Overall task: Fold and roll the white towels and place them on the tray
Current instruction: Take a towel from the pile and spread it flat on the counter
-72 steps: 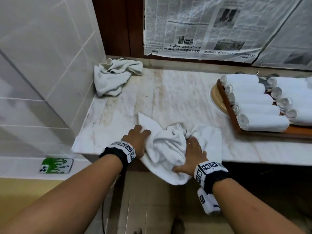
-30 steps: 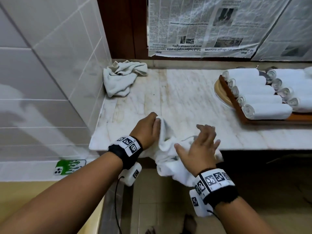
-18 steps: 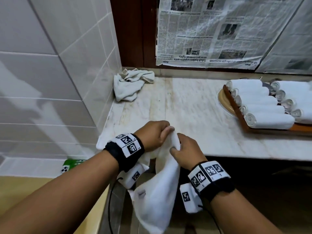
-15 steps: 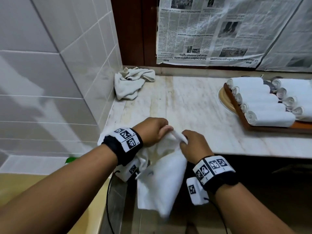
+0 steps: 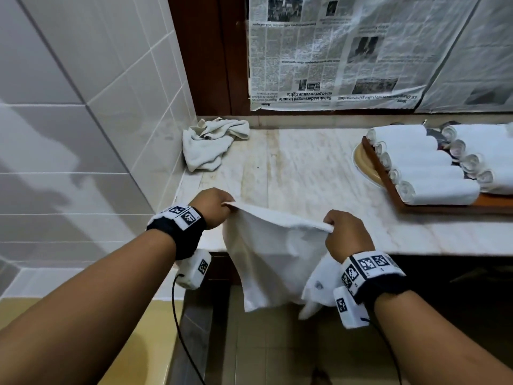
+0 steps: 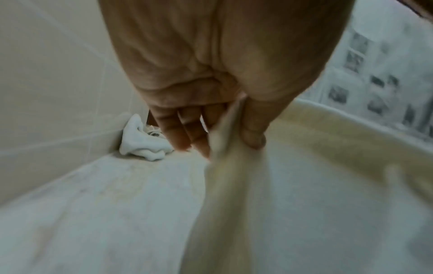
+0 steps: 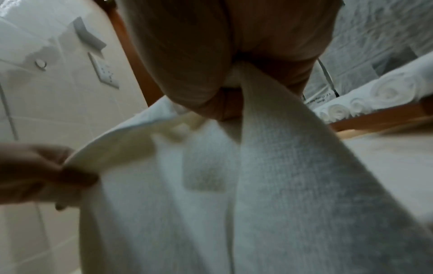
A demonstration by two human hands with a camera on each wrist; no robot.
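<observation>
A white towel [image 5: 270, 254] hangs spread in front of the marble counter's front edge. My left hand [image 5: 212, 208] pinches its upper left corner, and my right hand [image 5: 342, 234] pinches the upper right corner, so the top edge is stretched between them. In the left wrist view the thumb and fingers [image 6: 187, 133] nip the towel [image 6: 225, 194]. The right wrist view shows the towel [image 7: 257, 185] draped from my right hand. A wooden tray [image 5: 433, 208] at the right carries several rolled white towels [image 5: 435, 191]. A crumpled towel [image 5: 211, 147] lies in the back left corner.
The marble counter [image 5: 299, 173] runs from a tiled wall [image 5: 91, 112] on the left to the tray on the right. Newspaper sheets [image 5: 347, 51] cover the window behind. A round plate [image 5: 363, 163] lies partly under the tray. The floor lies below the counter's front edge.
The towel went from a bunched heap on the counter to hanging off the edge. My hands found its top corners and have now moved apart, stretching it open.
</observation>
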